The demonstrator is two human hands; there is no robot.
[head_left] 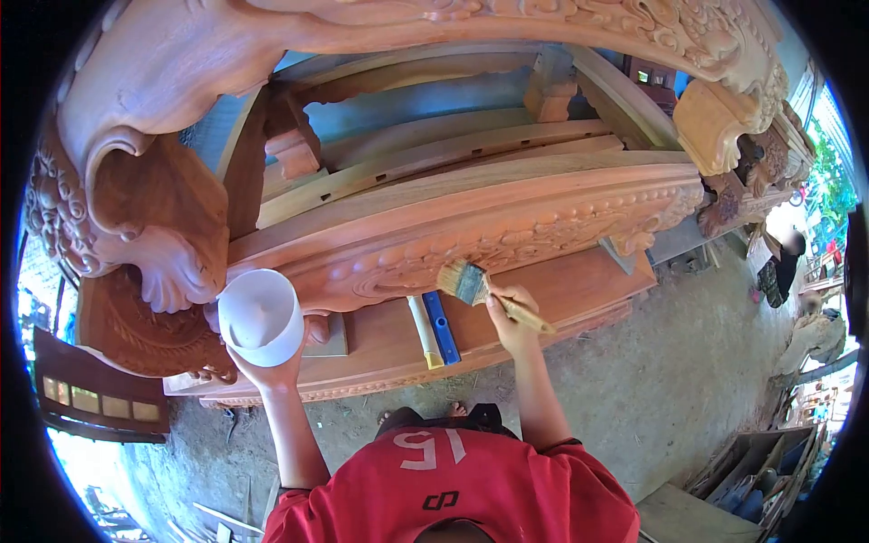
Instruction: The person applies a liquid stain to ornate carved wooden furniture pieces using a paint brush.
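My left hand (274,373) is wrapped round a white plastic cup (262,317), whose mouth faces up and shows some pale content at the bottom. In my right hand (513,324) is a flat paintbrush (464,281) with a wooden handle and light bristles. Its bristles point left, close in front of the carved front rail (507,237) of a large reddish wooden furniture frame. Below the rail, a blue spirit level (443,328) and a pale yellowish bar (423,331) lie side by side on a wooden board (579,285).
Carved wooden legs (163,213) rise at left, and a curved carved rail (380,32) spans the top. A wooden crate (756,462) with items inside stands at lower right on the concrete floor (588,398). Other people (786,267) are at far right.
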